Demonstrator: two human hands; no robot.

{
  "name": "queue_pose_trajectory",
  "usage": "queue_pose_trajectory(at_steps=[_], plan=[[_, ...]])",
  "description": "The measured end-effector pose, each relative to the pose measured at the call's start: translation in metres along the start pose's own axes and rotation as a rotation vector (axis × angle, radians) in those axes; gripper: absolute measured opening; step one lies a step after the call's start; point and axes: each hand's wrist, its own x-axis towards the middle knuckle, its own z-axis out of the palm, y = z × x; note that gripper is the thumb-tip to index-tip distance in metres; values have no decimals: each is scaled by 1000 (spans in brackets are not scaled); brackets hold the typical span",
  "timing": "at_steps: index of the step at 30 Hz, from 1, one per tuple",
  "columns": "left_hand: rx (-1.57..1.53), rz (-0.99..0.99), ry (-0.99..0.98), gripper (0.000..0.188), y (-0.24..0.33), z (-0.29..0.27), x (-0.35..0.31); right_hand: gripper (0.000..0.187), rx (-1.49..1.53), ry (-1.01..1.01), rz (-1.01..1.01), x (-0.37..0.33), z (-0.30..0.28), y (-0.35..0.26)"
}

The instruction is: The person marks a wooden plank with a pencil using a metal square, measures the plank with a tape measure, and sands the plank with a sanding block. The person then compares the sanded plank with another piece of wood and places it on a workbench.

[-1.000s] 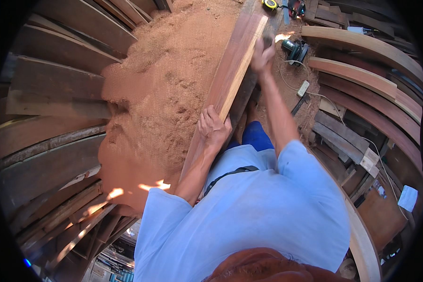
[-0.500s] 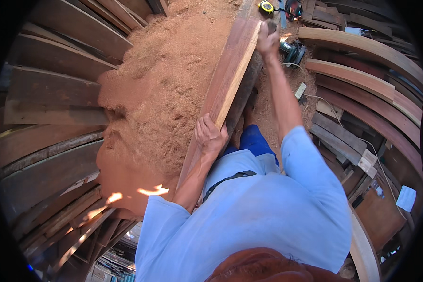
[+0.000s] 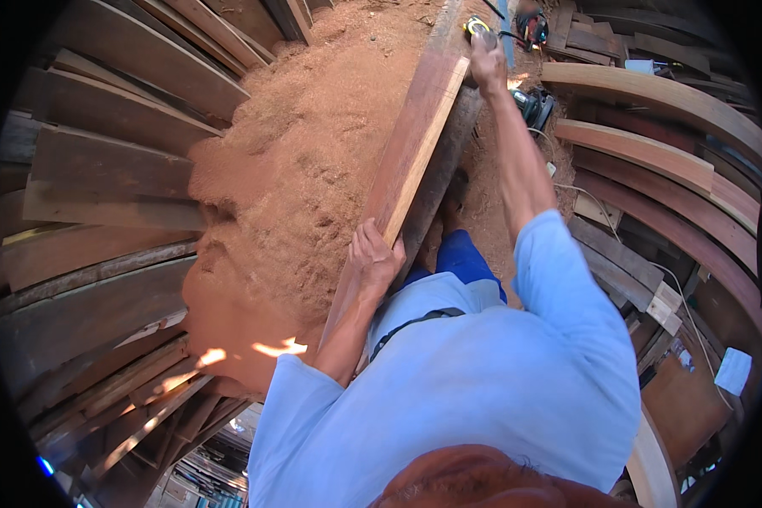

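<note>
Floor [image 3: 288, 169]: sawdust-covered
Plank [image 3: 408, 144]: pale edge exposed; completion unclear
Left hand [image 3: 377, 261]: grip curled over plank
Right hand [image 3: 488, 69]: grip curled, contents unclear

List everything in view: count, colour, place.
plank: one, reddish, centre
beam: one, greyish, right of plank
sawdust: one spread, orange-brown, left of plank
boards: many, brown, both sides
tape measure: one, yellow, top
power tool: one, green, upper right
unclear item: one, reddish, upper right
cable: one, pale, right
rectangular piece: one, pale blue, right
shirt: one, light blue, bottom
left grip: one, bare, on plank
right grip: one, bare, beside plank's far end
</note>
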Motion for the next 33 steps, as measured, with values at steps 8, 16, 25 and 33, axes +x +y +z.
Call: queue_pose_trajectory(at_steps=[8,16,25,33], plan=[[-91,-46,58,62,2,0,2,60,266,-100,-215,-132,7,14],[-165,-8,118,54,-10,8,-6,63,168,-20,-277,-338,23,53],[-256,70,148,54,-9,10,-2,62,175,10,-273,-172,12,43],[-249,51,175,54,-15,7,-5,61,156,-37,-164,-348,27,55]])
